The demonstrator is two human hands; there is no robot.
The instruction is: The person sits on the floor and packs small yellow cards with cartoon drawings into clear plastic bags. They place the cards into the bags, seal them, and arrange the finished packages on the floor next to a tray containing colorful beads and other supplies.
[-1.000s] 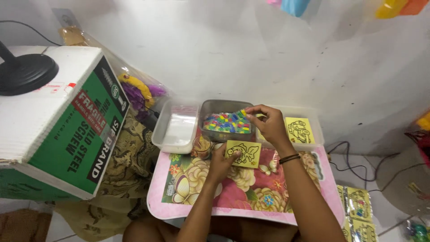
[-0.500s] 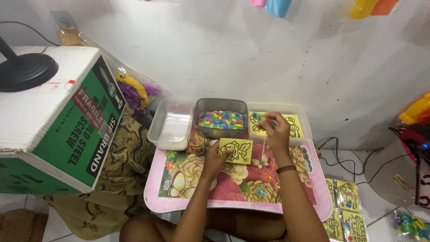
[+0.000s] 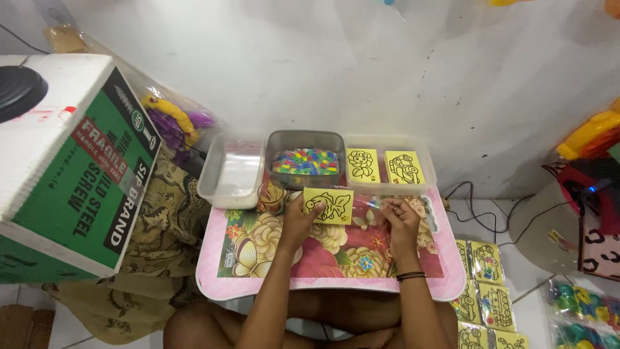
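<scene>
A person sits cross-legged behind a small pink lap table with a floral top, seen from above. The left hand pinches a yellow card printed with a black outline drawing by its left edge, thumb over the face and fingers behind, holding it tipped up off the table — a grip that keeps the picture side unobstructed and facing the person. The right hand rests just to the right of the card, palm down on the tabletop with fingers loosely curled; whether it grips anything small cannot be told.

Beyond the hands, within easy reach, stand three containers side by side: an empty clear tub ahead of the left hand, a grey tub of small multicoloured pieces straight ahead, and a clear tray ahead of the right hand holding two more yellow outline cards. Far left of the left hand sits a large white and green cardboard box. Packets of similar cards lie on the floor to the right of the right arm.

Compared with a second ago, the right hand has withdrawn from the grey tub — it now lies on the table — while the left keeps hold of the card.
</scene>
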